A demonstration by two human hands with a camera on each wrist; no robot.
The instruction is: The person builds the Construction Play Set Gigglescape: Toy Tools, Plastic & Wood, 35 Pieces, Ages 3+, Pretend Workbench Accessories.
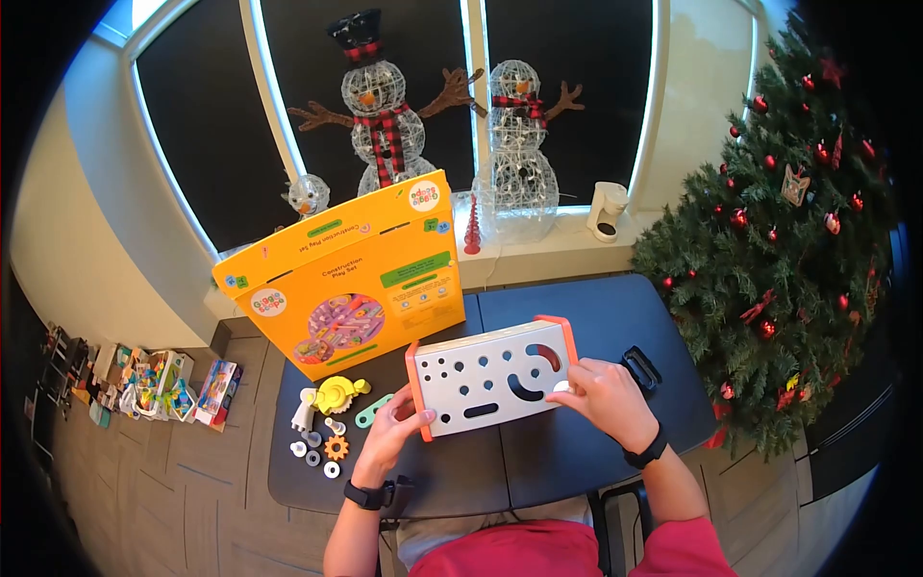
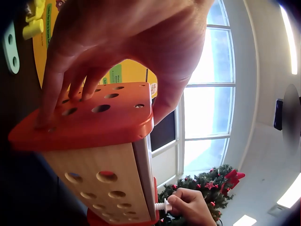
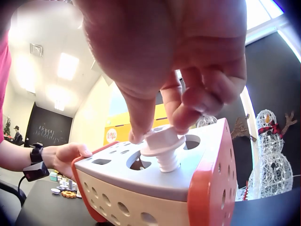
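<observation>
A toy workbench box (image 1: 495, 394) with a grey panel of round holes and slots, orange ends and wooden sides is tilted up over the table. My left hand (image 1: 386, 435) grips its left orange end (image 2: 101, 115), thumb at the grey panel and fingers spread across the end. At the panel's right part, my right hand (image 1: 615, 404) pinches the head of a white toy bolt (image 3: 162, 146) between thumb and fingers. The bolt's threaded tip is right at the panel, close to the curved slots (image 3: 139, 163). Beside my left hand lies a green perforated strip (image 1: 373, 411).
A yellow box (image 1: 394, 313) stands at the table's (image 1: 606, 317) back left. Yellow toy pieces (image 1: 338, 394), an orange gear (image 1: 336, 448) and several white and grey pieces lie on the left. A black object (image 1: 641, 368) lies on the right. A decorated tree (image 1: 769, 260) stands beyond.
</observation>
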